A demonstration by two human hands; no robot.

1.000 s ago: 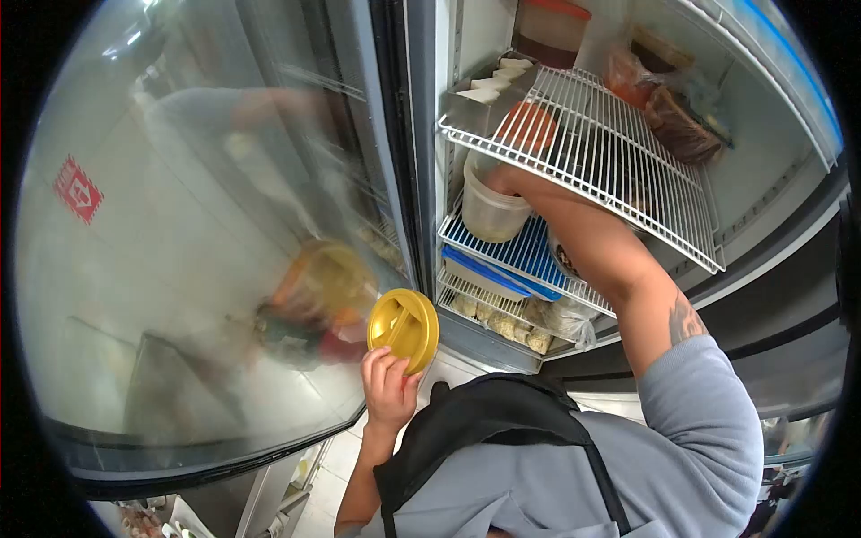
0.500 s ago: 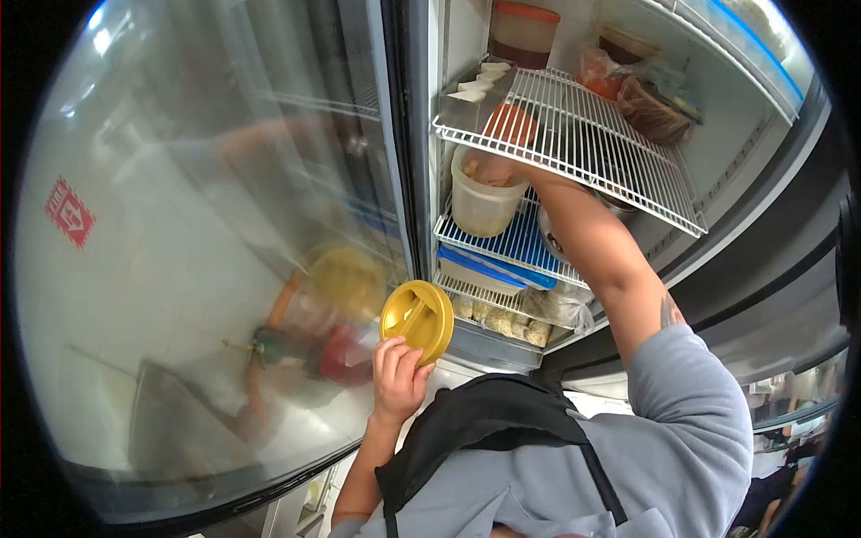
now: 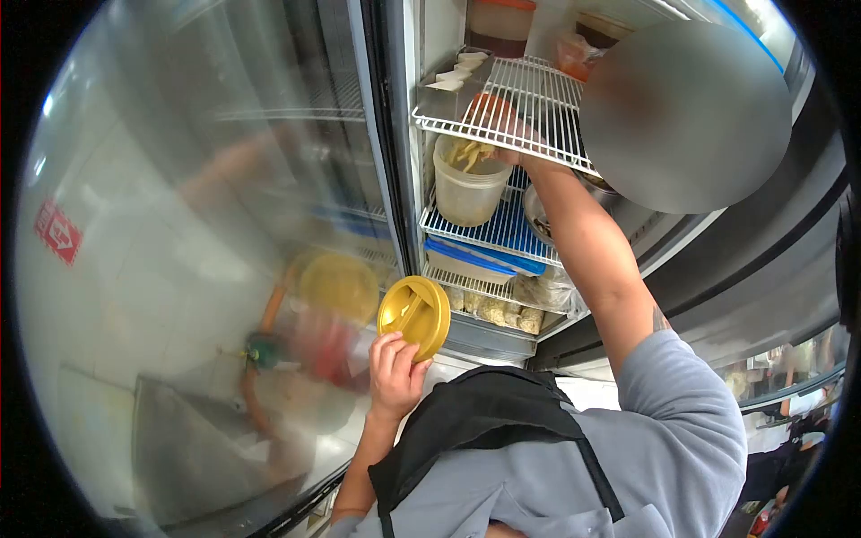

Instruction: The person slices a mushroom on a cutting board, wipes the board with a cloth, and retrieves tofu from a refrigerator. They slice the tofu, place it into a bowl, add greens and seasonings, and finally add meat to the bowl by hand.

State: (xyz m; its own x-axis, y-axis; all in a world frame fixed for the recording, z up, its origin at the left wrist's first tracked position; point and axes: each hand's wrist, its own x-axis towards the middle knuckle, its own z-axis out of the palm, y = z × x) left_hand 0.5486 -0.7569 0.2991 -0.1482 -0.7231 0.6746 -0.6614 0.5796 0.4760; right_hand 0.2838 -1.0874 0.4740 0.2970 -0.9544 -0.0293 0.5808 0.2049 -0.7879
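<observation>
My left hand [image 3: 395,372] grips the edge of a round yellow lid [image 3: 414,316], held in front of the open fridge with its raised crossbar facing me. My right hand [image 3: 518,143] is inside the fridge, partly behind the wires of the upper shelf. It is closed on a bunch of pale yellow, finger-like food pieces [image 3: 468,154] at the mouth of a translucent white bucket [image 3: 471,193]. The bucket stands upright and uncovered on a lower wire shelf. My fingertips are partly hidden by the shelf and the food.
The upper wire shelf [image 3: 529,108] slants over my forearm. A metal bowl [image 3: 538,215] sits right of the bucket. Below are blue-lidded containers [image 3: 475,255] and bagged food [image 3: 498,311]. An orange-lidded tub [image 3: 500,25] stands above. The glass door [image 3: 224,269] is on the left.
My right hand has risen from inside the bucket to its rim, and pale yellow pieces now show there. My left hand still holds the lid. The view has shifted slightly.
</observation>
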